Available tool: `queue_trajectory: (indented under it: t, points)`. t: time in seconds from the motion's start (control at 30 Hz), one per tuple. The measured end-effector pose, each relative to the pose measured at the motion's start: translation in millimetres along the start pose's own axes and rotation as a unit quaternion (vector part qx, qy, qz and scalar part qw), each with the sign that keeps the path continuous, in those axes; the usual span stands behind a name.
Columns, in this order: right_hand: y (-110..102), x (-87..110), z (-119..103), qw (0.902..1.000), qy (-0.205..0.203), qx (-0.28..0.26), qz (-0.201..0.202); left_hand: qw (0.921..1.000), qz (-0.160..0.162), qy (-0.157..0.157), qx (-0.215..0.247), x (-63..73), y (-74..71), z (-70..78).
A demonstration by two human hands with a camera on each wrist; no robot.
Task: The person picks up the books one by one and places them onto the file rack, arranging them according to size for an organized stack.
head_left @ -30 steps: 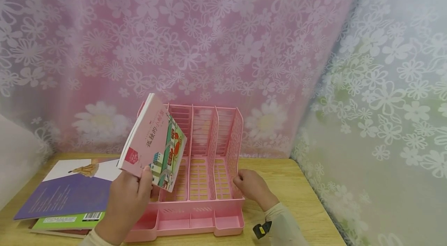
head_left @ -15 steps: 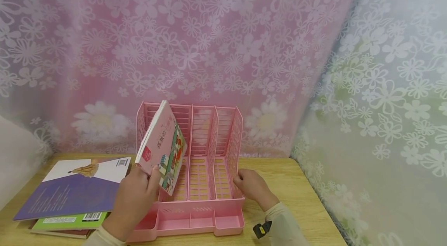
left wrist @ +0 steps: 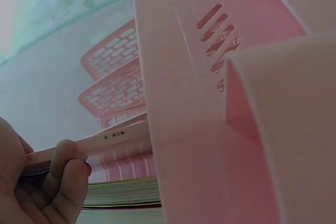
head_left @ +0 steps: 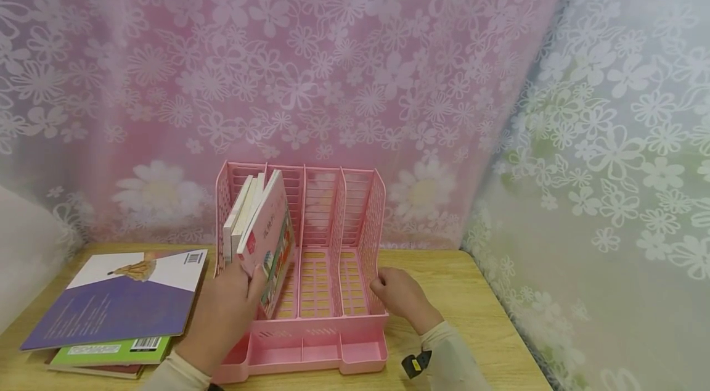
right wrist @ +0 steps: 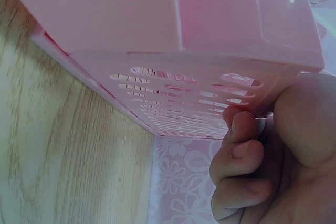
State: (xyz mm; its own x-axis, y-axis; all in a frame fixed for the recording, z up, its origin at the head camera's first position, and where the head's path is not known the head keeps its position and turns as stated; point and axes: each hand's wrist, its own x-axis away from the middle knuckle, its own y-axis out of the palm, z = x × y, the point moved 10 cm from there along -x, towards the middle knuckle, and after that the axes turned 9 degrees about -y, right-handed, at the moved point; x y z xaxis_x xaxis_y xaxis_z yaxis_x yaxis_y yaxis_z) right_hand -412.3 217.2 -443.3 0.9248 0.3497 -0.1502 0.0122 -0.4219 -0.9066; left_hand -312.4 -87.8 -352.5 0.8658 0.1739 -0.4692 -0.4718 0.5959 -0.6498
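My left hand [head_left: 224, 308] pinches a thin pink picture book [head_left: 270, 240] by its near, spine edge. The book stands nearly upright and a little tilted in the left part of a pink desktop book rack [head_left: 383, 224]. In the left wrist view, thumb and curled fingers lie around the book's spine [left wrist: 107, 139]. Left of it, several white-edged books [head_left: 240, 209] stand in the rack's leftmost slot. My right hand [head_left: 407, 295] grips the front edge of the rack's right side wall, its fingers curled against the perforated panel [right wrist: 178, 95].
A purple-and-white book [head_left: 119, 304] lies on a green book [head_left: 111, 351] and others, left on the wooden table [head_left: 444, 274]. Small open trays [head_left: 322, 351] line the rack's front. A flowered pink curtain [head_left: 333, 70] hangs close behind.
My left hand has moved right and down with the pink book, from above the rack into its left part, turning it more upright. The right hand has stayed put. Books behind it now show.
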Motion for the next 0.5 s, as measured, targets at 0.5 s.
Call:
queue_trajectory:
  t: [0.5]
  points:
    - [0,-0.6,1,0.9999,-0.010,0.002,0.003,0.9987,-0.052,0.001,0.002,1.0,29.9,-3.1]
